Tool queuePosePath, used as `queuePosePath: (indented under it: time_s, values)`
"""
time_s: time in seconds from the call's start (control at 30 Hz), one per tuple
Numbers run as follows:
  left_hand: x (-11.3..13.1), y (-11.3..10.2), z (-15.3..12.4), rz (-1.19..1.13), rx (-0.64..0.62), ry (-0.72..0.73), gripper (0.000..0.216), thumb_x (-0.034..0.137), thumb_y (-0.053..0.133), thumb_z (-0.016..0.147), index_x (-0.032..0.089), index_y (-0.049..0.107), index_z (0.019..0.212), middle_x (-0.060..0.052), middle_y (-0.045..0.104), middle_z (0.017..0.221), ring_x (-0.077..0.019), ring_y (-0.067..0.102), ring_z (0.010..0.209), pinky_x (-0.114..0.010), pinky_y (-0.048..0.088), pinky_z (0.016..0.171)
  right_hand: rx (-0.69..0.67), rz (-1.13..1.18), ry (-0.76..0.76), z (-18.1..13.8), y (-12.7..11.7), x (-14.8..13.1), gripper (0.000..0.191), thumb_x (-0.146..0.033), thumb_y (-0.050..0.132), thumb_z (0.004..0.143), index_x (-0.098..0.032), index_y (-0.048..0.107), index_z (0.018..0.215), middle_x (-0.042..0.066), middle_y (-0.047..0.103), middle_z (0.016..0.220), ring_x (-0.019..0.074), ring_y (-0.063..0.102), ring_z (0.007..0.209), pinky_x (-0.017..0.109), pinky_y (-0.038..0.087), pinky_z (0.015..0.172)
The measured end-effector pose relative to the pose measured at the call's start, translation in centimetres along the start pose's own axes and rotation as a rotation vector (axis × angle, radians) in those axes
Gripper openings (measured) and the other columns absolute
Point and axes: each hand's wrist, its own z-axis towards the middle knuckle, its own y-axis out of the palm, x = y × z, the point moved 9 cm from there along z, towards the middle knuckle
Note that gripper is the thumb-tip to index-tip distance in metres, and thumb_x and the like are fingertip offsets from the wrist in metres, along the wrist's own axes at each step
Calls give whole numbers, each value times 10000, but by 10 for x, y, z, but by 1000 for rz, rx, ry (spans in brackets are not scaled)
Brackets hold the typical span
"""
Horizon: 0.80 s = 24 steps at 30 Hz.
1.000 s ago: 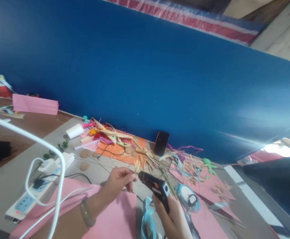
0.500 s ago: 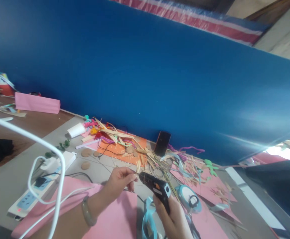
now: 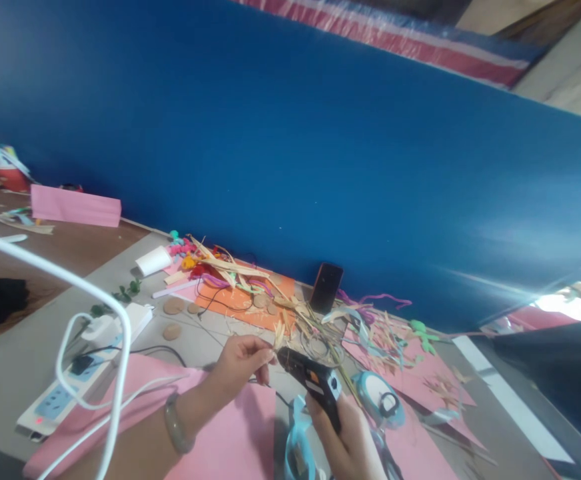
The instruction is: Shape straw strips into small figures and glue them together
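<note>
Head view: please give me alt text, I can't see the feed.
The right hand holds a black glue gun, its nozzle close to a small pale piece apparently pinched in the left hand. Around them lie pink sheets, a power strip and craft scraps, with a phone propped before a blue partition.

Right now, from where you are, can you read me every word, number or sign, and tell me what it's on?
There are no words or numbers I can read.
Black plastic glue gun in the right hand: small pale patch, too blurred to read.
White power strip with blue sockets: no readable marks.
Dark upright phone: no readable text.
</note>
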Motion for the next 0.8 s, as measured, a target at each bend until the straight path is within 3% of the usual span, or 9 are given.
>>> queuePosePath:
  time_s: [0.53, 0.8]
  values:
    - [3, 0, -1, -12, 29, -3, 232, 345, 715, 677, 125, 675, 615, 12, 571, 407, -94, 524, 369, -190, 383, 400, 4, -2, -5, 2, -1, -5, 416, -542, 482, 870, -187, 555, 667, -21, 502, 521, 120, 441, 477, 193, 383, 440]
    - [3, 1, -1, -4, 25, -27, 219, 329, 717, 672, 128, 671, 600, 6, 586, 413, -96, 521, 361, -203, 391, 408, -1, 5, 14, 0, 0, -5, 408, -544, 500, 855, -196, 559, 651, -39, 443, 469, 125, 416, 458, 203, 398, 458]
